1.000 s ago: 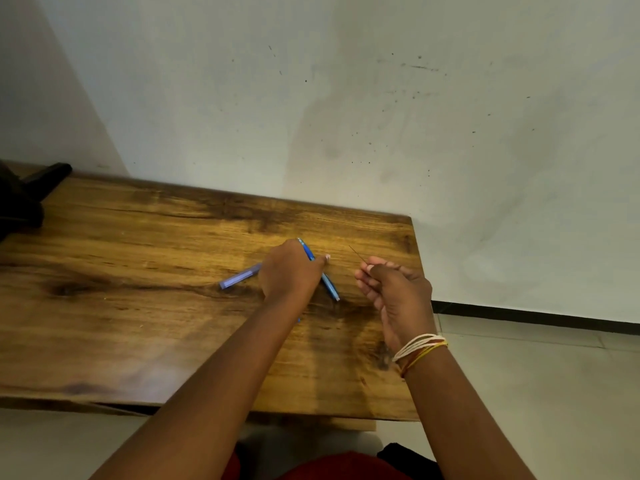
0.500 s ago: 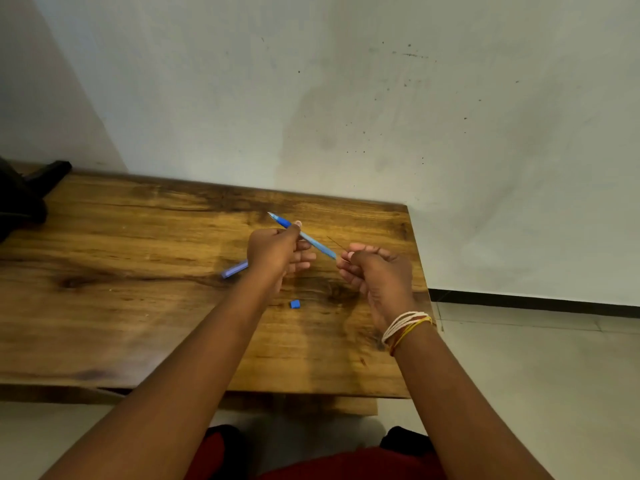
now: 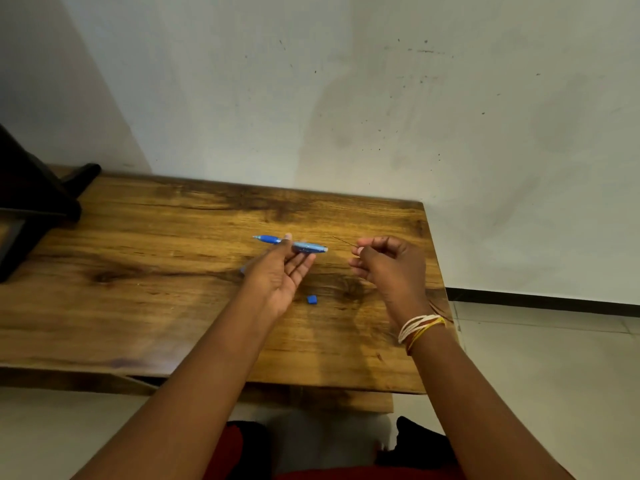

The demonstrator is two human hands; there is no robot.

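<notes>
Left hand turning palm-up since half second ago; pen now lying level across fingertips, thumb pinning it, other fingers nearly straight. Right hand curling, thumb and forefinger pinching thin refill - tip aiming at pen's open end, gap between. Risk: refill bending or missing barrel mouth if angled off; light hold letting pen roll. Count: one pen, one refill, one small blue plug on table just below pen-holding fingers, one blue piece half hidden behind them.

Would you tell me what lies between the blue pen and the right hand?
In the head view, only the thin rod that the right hand pinches juts toward the pen, over bare table.
</notes>
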